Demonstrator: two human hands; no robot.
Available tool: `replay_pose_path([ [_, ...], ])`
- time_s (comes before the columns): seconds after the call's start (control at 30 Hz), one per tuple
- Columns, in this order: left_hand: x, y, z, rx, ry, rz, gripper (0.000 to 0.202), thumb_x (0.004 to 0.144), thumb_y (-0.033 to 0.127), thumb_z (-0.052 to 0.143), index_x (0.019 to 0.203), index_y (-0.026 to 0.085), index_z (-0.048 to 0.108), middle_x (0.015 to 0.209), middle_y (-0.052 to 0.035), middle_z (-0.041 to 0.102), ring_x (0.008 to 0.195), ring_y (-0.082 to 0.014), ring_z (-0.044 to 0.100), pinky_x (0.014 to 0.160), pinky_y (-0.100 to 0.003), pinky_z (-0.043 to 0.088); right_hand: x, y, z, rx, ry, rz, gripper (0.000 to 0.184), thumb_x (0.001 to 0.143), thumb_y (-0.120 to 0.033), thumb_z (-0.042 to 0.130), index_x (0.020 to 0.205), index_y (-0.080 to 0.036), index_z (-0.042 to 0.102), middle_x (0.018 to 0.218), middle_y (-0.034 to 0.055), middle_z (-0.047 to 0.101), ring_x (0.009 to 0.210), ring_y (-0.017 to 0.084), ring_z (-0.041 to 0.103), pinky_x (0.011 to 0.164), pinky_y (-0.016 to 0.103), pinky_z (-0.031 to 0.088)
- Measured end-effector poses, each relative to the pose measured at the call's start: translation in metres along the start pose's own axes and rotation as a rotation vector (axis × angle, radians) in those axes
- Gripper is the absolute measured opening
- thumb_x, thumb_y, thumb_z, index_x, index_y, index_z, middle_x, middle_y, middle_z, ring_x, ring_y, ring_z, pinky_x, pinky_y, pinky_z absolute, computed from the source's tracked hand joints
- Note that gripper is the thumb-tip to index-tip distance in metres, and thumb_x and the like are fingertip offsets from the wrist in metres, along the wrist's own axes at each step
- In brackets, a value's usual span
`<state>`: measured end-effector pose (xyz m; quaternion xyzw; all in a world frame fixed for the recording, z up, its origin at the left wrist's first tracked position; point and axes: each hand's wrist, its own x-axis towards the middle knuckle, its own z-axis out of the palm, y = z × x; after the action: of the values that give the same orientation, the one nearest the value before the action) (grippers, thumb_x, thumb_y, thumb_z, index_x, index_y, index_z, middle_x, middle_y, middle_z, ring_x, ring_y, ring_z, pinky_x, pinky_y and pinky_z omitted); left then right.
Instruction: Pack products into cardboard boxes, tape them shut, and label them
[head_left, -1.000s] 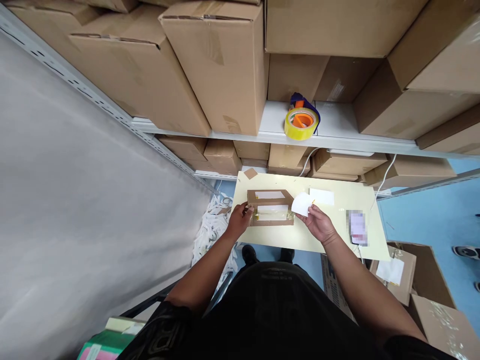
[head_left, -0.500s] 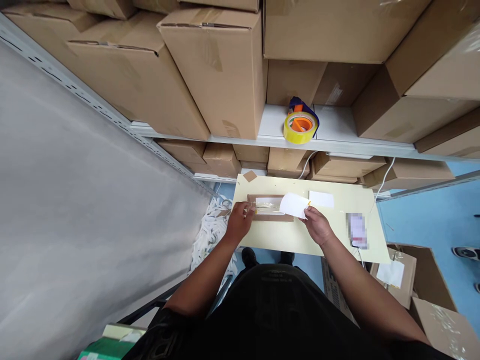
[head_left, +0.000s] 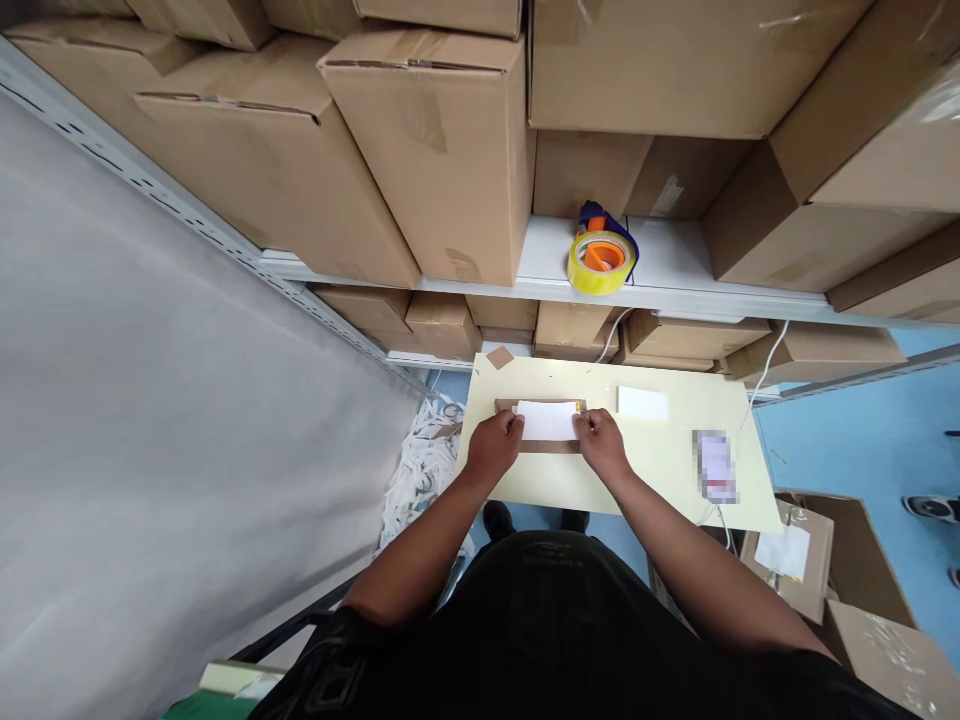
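A white label (head_left: 549, 420) with a small yellow mark at its upper right corner lies over a flat brown cardboard box (head_left: 547, 447) on the pale table (head_left: 547, 480). My left hand (head_left: 495, 443) pinches the label's left end between thumb and fingers. At the opposite end, my right hand (head_left: 601, 442) holds the label the same way. The label spans most of the box's top and hides it. Whether its middle touches the box, I cannot tell.
A stack of white labels (head_left: 643, 403) and a blurred phone (head_left: 716, 466) lie on the table's right part. A tape dispenser (head_left: 601, 262) stands on the shelf above, among large cartons (head_left: 435, 170). Paper strips (head_left: 420, 470) heap on the floor at left; open boxes (head_left: 862, 560) stand at right.
My right hand has moved left and lowered the label over the box. My left hand now grips its left end too. The label has gone from tilted and curved to lying straight.
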<state>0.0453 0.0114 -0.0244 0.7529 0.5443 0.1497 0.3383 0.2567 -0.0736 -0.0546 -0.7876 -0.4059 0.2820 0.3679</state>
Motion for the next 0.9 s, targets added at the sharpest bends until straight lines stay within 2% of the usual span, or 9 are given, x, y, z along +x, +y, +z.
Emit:
replay_pose_path([
  [0.1, 0.005, -0.01, 0.008, 0.167, 0.024, 0.047, 0.038, 0.101, 0.041, 0.048, 0.073, 0.022, 0.064, 0.071, -0.0069, 0.066, 0.075, -0.0238, 0.062, 0.068, -0.032, 0.041, 0.007, 0.006, 0.013, -0.199, 0.061, -0.092, 0.035, 0.096, -0.046, 0.05, 0.07, -0.024, 0.059, 0.09, 0.0098, 0.059, 0.095, 0.029, 0.054, 0.089, 0.045, 0.044],
  [0.23, 0.015, -0.024, 0.024, 0.219, 0.015, 0.106, 0.034, 0.1, 0.037, 0.05, 0.076, 0.02, 0.067, 0.082, -0.0139, 0.067, 0.094, -0.032, 0.061, 0.088, -0.043, 0.045, 0.009, 0.014, 0.029, -0.393, 0.101, -0.124, 0.028, 0.096, -0.04, 0.05, 0.081, -0.022, 0.066, 0.102, 0.0132, 0.058, 0.101, 0.032, 0.05, 0.09, 0.049, 0.042],
  [0.3, 0.019, -0.031, 0.032, 0.216, 0.023, 0.12, 0.032, 0.1, 0.036, 0.05, 0.081, 0.019, 0.069, 0.087, -0.0156, 0.067, 0.1, -0.0345, 0.059, 0.095, -0.048, 0.043, 0.009, 0.018, 0.035, -0.444, 0.103, -0.159, 0.025, 0.096, -0.039, 0.051, 0.089, -0.021, 0.068, 0.104, 0.0141, 0.057, 0.102, 0.033, 0.049, 0.091, 0.05, 0.041],
  [0.4, 0.024, -0.039, 0.042, 0.212, 0.078, 0.13, 0.023, 0.097, 0.035, 0.055, 0.086, 0.02, 0.068, 0.095, -0.0161, 0.065, 0.107, -0.0361, 0.057, 0.099, -0.05, 0.043, 0.011, 0.025, 0.042, -0.444, 0.14, -0.183, 0.023, 0.094, -0.039, 0.055, 0.101, -0.02, 0.066, 0.107, 0.0141, 0.056, 0.106, 0.034, 0.048, 0.094, 0.052, 0.041],
  [0.53, 0.028, -0.045, 0.049, 0.104, 0.161, 0.055, 0.015, 0.091, 0.033, 0.064, 0.1, 0.021, 0.063, 0.111, -0.0166, 0.059, 0.112, -0.0365, 0.054, 0.1, -0.05, 0.046, 0.017, 0.03, 0.049, -0.303, 0.184, -0.068, 0.03, 0.088, -0.041, 0.06, 0.109, -0.019, 0.059, 0.113, 0.0159, 0.054, 0.109, 0.035, 0.05, 0.097, 0.053, 0.044],
  [0.63, 0.027, -0.05, 0.05, -0.018, 0.231, -0.029, 0.032, 0.087, 0.034, 0.07, 0.113, 0.02, 0.058, 0.121, -0.0162, 0.055, 0.12, -0.0354, 0.052, 0.104, -0.05, 0.047, 0.021, 0.032, 0.047, -0.095, 0.16, 0.019, 0.038, 0.085, -0.042, 0.063, 0.114, -0.02, 0.057, 0.12, 0.0168, 0.055, 0.111, 0.033, 0.054, 0.1, 0.05, 0.047],
  [0.73, 0.021, -0.061, 0.047, -0.147, 0.274, -0.093, 0.049, 0.088, 0.04, 0.068, 0.129, 0.019, 0.053, 0.133, -0.0176, 0.052, 0.131, -0.034, 0.048, 0.113, -0.05, 0.042, 0.019, 0.04, 0.036, 0.128, 0.115, 0.16, 0.055, 0.083, -0.049, 0.067, 0.129, -0.023, 0.054, 0.131, 0.0149, 0.056, 0.11, 0.029, 0.059, 0.1, 0.045, 0.05],
  [0.8, 0.013, -0.07, 0.045, -0.239, 0.214, -0.159, 0.05, 0.094, 0.046, 0.06, 0.135, 0.018, 0.051, 0.138, -0.0178, 0.054, 0.135, -0.0328, 0.049, 0.116, -0.05, 0.039, 0.012, 0.048, 0.027, 0.233, 0.043, 0.257, 0.058, 0.084, -0.058, 0.065, 0.132, -0.025, 0.056, 0.134, 0.0129, 0.059, 0.112, 0.029, 0.061, 0.102, 0.046, 0.049],
  [0.9, -0.002, -0.079, 0.044, -0.379, -0.01, -0.232, 0.049, 0.101, 0.055, 0.044, 0.138, 0.024, 0.054, 0.138, -0.013, 0.062, 0.13, -0.0303, 0.057, 0.11, -0.049, 0.045, -0.006, 0.058, 0.018, 0.32, -0.048, 0.3, 0.054, 0.085, -0.067, 0.061, 0.12, -0.027, 0.067, 0.127, 0.0092, 0.068, 0.117, 0.03, 0.063, 0.106, 0.048, 0.047],
])
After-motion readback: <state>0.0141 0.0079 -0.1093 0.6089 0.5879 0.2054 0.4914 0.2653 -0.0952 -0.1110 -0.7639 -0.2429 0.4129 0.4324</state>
